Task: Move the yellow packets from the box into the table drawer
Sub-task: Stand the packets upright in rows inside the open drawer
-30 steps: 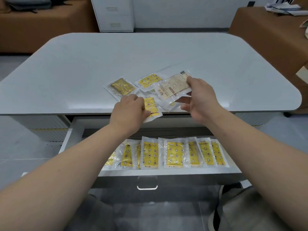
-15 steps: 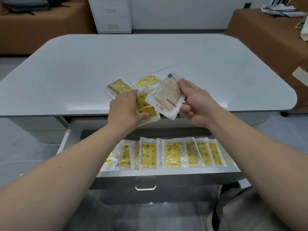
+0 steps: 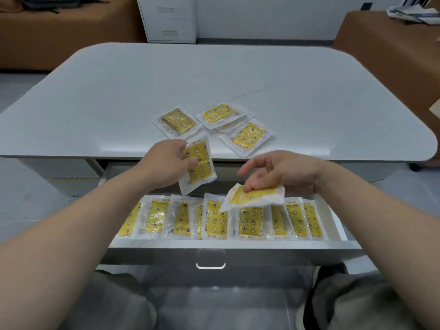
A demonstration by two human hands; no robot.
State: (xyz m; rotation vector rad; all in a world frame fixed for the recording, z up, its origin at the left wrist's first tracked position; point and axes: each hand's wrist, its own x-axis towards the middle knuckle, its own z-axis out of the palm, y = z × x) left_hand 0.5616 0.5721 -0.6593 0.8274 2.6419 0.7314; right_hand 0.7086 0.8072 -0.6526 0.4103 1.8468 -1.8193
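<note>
I see left hand (image 3: pixel 164 163) gripping yellow packet (image 3: pixel 198 167) at table (image 3: pixel 214 75) edge, right hand (image 3: pixel 283 173) pinching second packet (image 3: pixel 253 198) over open drawer (image 3: pixel 226 246), packet row (image 3: pixel 214 221) inside, loose packets (image 3: pixel 246 136) on tabletop

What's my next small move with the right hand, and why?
Probably lower the right hand and lay its yellow packet into the open drawer. The packet hangs just above the row of packets lying there, while the left hand holds a second packet further back.
</note>
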